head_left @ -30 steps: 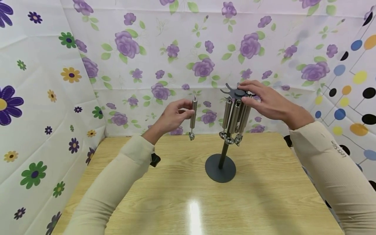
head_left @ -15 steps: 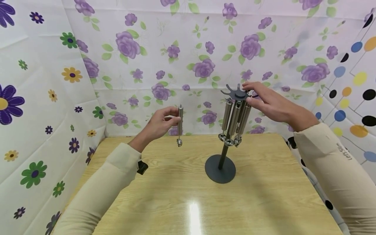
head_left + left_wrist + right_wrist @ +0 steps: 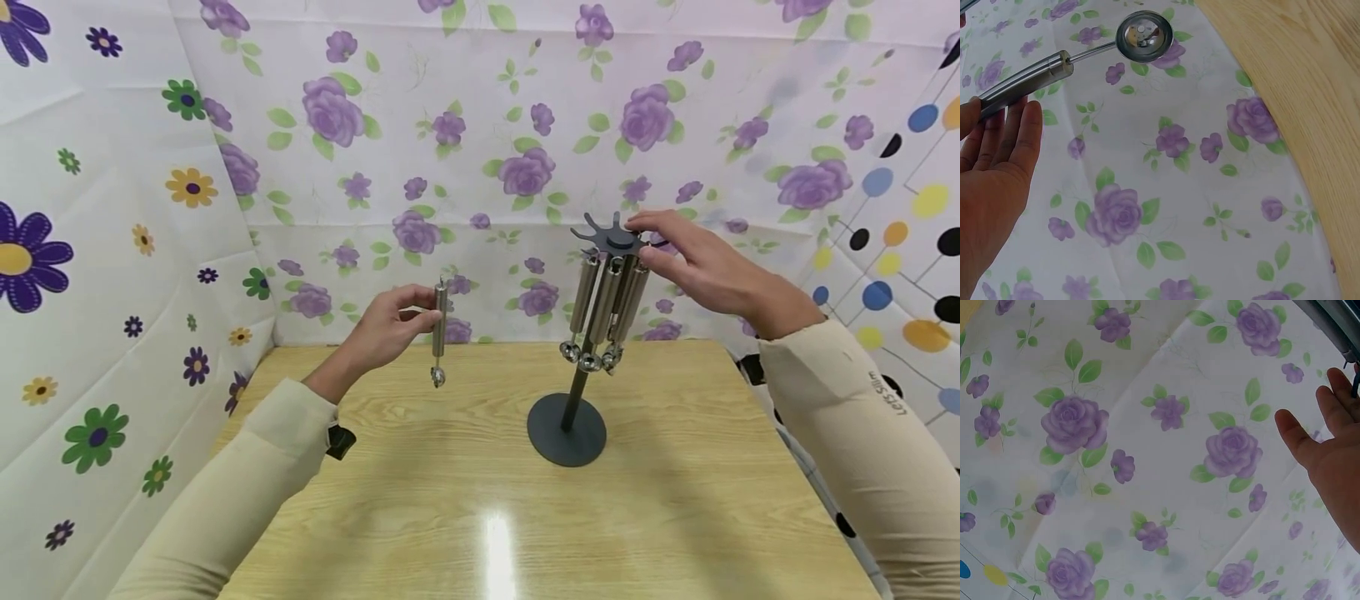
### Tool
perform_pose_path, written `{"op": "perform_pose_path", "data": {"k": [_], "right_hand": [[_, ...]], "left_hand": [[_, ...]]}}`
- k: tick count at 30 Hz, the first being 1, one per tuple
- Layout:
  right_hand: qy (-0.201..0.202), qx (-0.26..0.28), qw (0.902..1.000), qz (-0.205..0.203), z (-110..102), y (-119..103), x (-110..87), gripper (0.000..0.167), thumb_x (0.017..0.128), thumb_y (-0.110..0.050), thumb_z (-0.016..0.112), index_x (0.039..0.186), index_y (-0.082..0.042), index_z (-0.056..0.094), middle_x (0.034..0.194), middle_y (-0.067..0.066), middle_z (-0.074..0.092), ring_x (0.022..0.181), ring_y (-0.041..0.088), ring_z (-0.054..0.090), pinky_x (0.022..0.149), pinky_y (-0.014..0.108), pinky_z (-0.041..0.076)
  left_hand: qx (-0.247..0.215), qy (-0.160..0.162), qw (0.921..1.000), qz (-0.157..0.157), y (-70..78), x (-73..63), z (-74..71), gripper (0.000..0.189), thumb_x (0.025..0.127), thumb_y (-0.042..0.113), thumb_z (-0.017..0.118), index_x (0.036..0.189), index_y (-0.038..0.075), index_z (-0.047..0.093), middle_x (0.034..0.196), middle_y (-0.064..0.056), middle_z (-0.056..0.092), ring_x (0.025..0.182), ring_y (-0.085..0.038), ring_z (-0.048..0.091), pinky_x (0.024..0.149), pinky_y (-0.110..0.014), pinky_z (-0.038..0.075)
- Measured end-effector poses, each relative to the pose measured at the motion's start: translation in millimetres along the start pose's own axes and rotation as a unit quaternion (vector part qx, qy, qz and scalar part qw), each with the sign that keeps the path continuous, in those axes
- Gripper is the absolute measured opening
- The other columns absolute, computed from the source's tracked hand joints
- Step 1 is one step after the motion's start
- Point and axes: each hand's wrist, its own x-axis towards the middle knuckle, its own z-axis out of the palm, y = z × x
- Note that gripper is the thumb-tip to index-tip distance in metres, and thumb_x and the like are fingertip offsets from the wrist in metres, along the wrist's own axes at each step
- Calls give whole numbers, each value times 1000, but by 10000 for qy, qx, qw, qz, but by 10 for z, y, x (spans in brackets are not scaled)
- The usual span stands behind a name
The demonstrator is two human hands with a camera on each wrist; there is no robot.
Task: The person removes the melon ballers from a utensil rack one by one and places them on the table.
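My left hand (image 3: 386, 329) pinches a melon baller (image 3: 440, 321) by its steel handle and holds it upright over the table, scoop end down. In the left wrist view its round scoop (image 3: 1144, 36) shows a small hole in the middle. To the right stands a dark utensil stand (image 3: 576, 400) with curved hooks around its top. Several similar steel utensils (image 3: 604, 304) hang from it, round ends down. My right hand (image 3: 701, 262) holds the edge of the hook ring (image 3: 618, 240) between thumb and forefinger; its other fingers (image 3: 1297, 434) are spread in the right wrist view.
The wooden table (image 3: 450, 483) is bounded at the back by a rose-patterned cloth (image 3: 480, 125). Patterned cloths also close off the left side (image 3: 112, 250) and the right side. The stand's round base (image 3: 566, 433) rests right of the table's middle.
My left hand has moved left and slightly down with the melon baller, away from the stand. My right hand stays at the hook ring, and the stand keeps its place.
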Motion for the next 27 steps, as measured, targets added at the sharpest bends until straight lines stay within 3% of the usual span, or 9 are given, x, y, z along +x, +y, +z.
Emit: {"op": "perform_pose_path", "data": {"k": [6, 16, 27], "right_hand": [[91, 161, 9998, 20, 32, 19, -16, 51, 108, -31, 42, 154, -10, 35, 158, 17, 29, 135, 44, 36, 102, 69, 30], [79, 228, 9995, 218, 33, 23, -11, 55, 107, -34, 44, 156, -12, 31, 156, 20, 31, 137, 47, 33, 103, 71, 28], [109, 217, 9995, 194, 36, 5, -1, 54, 107, -35, 44, 154, -10, 33, 155, 20, 33, 135, 46, 35, 103, 71, 28]], "left_hand": [[-61, 124, 9998, -144, -129, -97, -43, 25, 101, 6, 59, 124, -6, 61, 115, -20, 62, 107, -35, 66, 90, -35, 57], [-245, 284, 9983, -445, -382, -250, -46, 26, 101, 6, 59, 124, -7, 58, 113, -22, 61, 103, -35, 64, 87, -38, 59], [-510, 537, 9929, -932, -590, -323, 94, 23, 100, 7, 62, 118, -7, 59, 103, -16, 58, 89, -23, 66, 76, -35, 61]]}}
